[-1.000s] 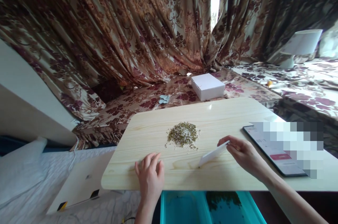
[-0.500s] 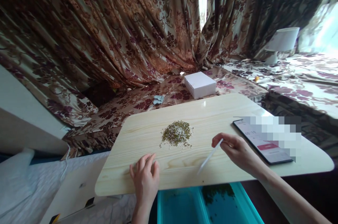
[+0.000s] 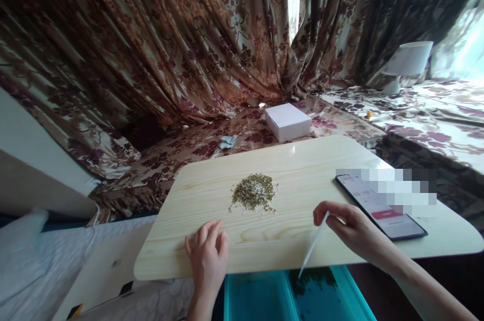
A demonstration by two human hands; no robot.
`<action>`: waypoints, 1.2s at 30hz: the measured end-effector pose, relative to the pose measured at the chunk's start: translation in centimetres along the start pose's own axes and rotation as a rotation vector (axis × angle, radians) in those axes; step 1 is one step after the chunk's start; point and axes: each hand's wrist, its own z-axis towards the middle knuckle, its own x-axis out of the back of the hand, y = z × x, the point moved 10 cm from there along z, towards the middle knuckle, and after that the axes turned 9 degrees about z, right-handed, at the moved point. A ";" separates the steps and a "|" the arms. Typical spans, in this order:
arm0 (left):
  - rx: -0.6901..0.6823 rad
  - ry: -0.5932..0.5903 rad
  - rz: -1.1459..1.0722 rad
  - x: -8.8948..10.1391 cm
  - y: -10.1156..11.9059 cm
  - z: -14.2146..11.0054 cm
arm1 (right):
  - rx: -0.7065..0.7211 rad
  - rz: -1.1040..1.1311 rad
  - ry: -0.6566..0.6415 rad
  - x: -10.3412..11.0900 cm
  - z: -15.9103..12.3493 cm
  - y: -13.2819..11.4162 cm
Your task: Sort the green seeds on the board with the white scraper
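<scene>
My left hand lies on the pale wooden table near its front left edge, fingers spread and holding nothing. Between the fingers of my right hand is a thin white stick. Its lower end reaches past the table's front edge, over the right compartment of a teal bin. Dark green bits, which look like mung beans, lie in that compartment. A mixed pile of green beans and white grains sits mid-table, apart from both hands.
A phone showing a timer lies on the table beside my right hand. Beyond the table are a white box and a folded light cloth. A white lamp stands at the far right.
My right hand has moved nearer to me and slightly right, taking the stick's end over the table edge. A dark speck by that edge no longer shows. My left hand has stayed put.
</scene>
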 end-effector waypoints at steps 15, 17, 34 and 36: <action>0.034 -0.034 -0.033 0.2 0.2 0.1 | -0.035 0.149 0.321 1.6 -0.3 4.1; 0.034 -0.033 -0.035 0.3 0.3 0.2 | -0.025 0.113 0.323 1.5 -0.4 4.4; 0.041 -0.022 -0.047 0.9 0.6 0.3 | 0.019 -0.039 0.250 0.0 0.0 1.6; 0.049 -0.025 -0.045 1.2 0.8 0.3 | 0.030 -0.052 0.242 0.2 -0.3 1.5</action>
